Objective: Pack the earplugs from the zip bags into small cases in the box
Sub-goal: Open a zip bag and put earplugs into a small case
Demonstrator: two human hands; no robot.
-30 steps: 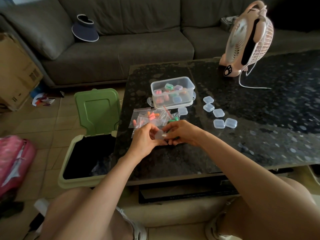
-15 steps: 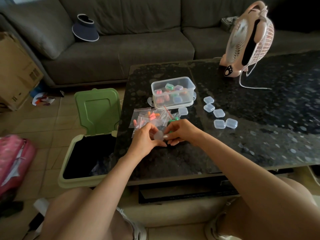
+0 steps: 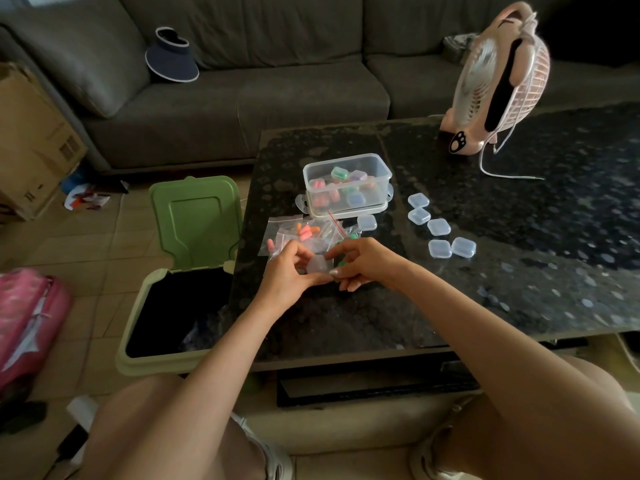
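Observation:
Both hands meet over the dark table (image 3: pixel 519 271) around one small clear case (image 3: pixel 318 264). My left hand (image 3: pixel 289 271) holds it from the left with thumb and fingers. My right hand (image 3: pixel 360 261) pinches its right side. A green earplug (image 3: pixel 343 264) shows just behind the case. Zip bags (image 3: pixel 301 233) with orange and pink earplugs lie just beyond the hands. Behind them stands the clear box (image 3: pixel 346 185), holding several filled cases.
Several empty clear cases (image 3: pixel 438 226) lie right of the box, one more (image 3: pixel 366 222) in front of it. A pink fan (image 3: pixel 498 81) with a cord stands at the back right. An open green bin (image 3: pixel 180 289) sits left of the table.
Both hands stay in place on the case; the fingers have shifted slightly around it.

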